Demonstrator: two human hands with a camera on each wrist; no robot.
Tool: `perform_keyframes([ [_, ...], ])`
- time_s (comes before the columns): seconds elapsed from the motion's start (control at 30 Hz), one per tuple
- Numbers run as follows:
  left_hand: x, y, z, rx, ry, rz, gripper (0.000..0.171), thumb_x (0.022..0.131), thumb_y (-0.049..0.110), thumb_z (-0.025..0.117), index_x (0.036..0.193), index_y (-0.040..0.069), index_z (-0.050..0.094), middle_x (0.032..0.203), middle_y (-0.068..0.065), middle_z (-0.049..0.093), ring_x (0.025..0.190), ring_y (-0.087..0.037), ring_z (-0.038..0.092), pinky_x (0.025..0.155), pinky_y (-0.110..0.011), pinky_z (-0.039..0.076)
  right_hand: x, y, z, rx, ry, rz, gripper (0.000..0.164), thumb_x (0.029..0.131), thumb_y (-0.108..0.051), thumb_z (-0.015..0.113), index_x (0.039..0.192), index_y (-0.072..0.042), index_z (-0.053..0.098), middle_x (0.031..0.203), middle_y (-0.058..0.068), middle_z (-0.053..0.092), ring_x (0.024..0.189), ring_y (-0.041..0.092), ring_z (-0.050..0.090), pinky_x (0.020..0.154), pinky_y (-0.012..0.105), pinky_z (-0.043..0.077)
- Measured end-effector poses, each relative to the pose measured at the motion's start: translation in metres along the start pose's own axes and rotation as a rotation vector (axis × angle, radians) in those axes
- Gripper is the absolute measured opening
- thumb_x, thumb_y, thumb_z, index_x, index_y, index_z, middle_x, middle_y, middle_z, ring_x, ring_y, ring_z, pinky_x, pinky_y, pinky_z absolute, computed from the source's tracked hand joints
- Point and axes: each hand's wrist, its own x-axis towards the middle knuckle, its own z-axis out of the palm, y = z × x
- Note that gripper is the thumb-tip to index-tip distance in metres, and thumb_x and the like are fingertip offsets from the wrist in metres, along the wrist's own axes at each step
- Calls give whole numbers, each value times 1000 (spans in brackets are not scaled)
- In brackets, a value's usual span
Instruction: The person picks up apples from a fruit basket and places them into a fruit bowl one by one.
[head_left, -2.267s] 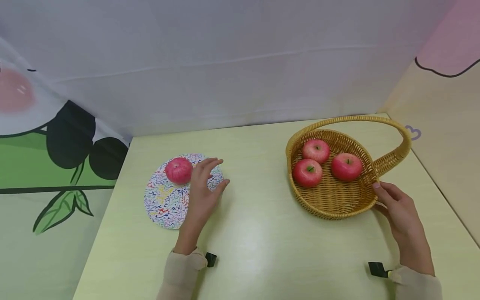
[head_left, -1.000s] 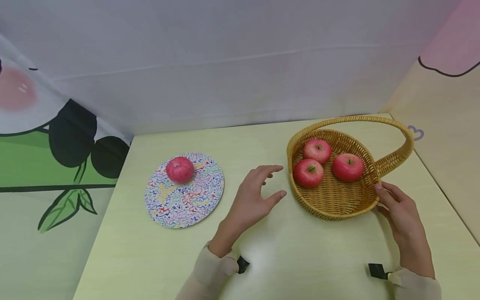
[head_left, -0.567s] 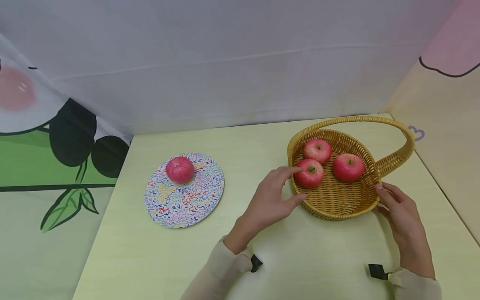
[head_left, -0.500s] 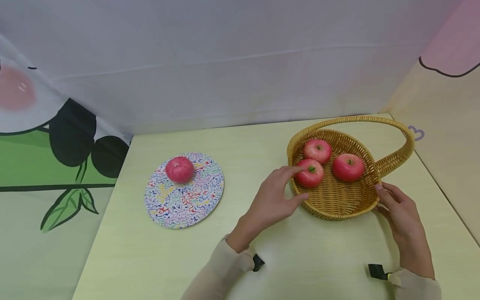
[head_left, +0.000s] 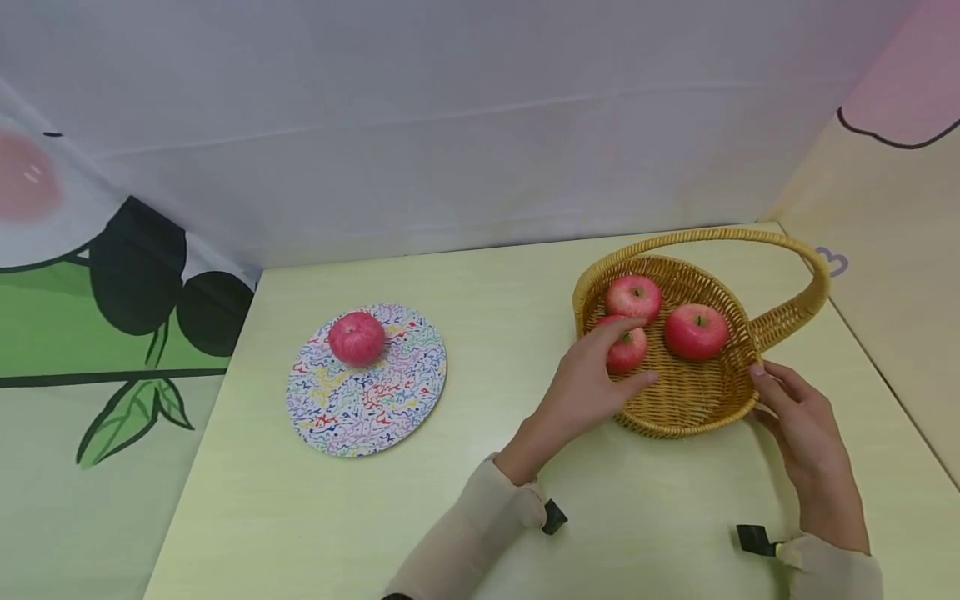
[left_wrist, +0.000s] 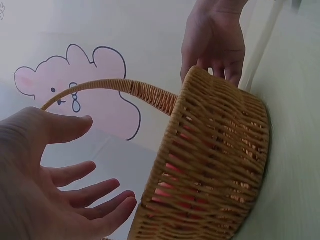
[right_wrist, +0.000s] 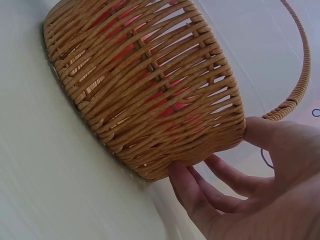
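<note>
Starting big, with the grey-white cloth backdrop [head_left: 480, 158], upright along the far edge of a pale tabletop [head_left: 510, 308]. Over near the far right corner of the tabletop: a wicker basket [head_left: 682, 400], its arched handle [head_left: 791, 317] leaning out towards the right edge. Across to the left, nearer the far left corner: a round plate [head_left: 375, 408], white, scribbled in red, blue and yellow.

On to the hands! At the basket's near-right side, the right hand [head_left: 810, 425], grasping the basket, thumb at the rim, fingertips lower on the outer wall. Above the near-left rim, the left hand [head_left: 588, 383], released, with thumb and fingers spread loosely apart.

Down to the fruit, with three in the basket: a far-left apple [head_left: 633, 297], just beside it a near-left apple [head_left: 627, 354], partly hidden under the left index finger, and a right-hand apple [head_left: 696, 332], a little apart. Away on the plate, towards its far-left edge, a round red fruit [head_left: 357, 338].
</note>
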Motion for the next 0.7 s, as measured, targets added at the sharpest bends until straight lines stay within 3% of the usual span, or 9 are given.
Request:
perform_keyframes([
  [0.37,25,8,25,26,-57,-13,74,94,36,77,158,22,43,160,8,48,150,-11,45,121,-35,42,1,0,-1,7,-3,9,15,106,-19,61,116,-24,71,101,-15,74,89,1,69,71,17,56],
  [0.7,45,13,48,105,-41,-55,74,95,40,76,157,20,42,156,8,54,140,-10,55,112,-26,49,1,1,-1,-13,6,34,15,106,-21,61,116,-26,70,103,-17,73,90,0,68,72,16,56],
])
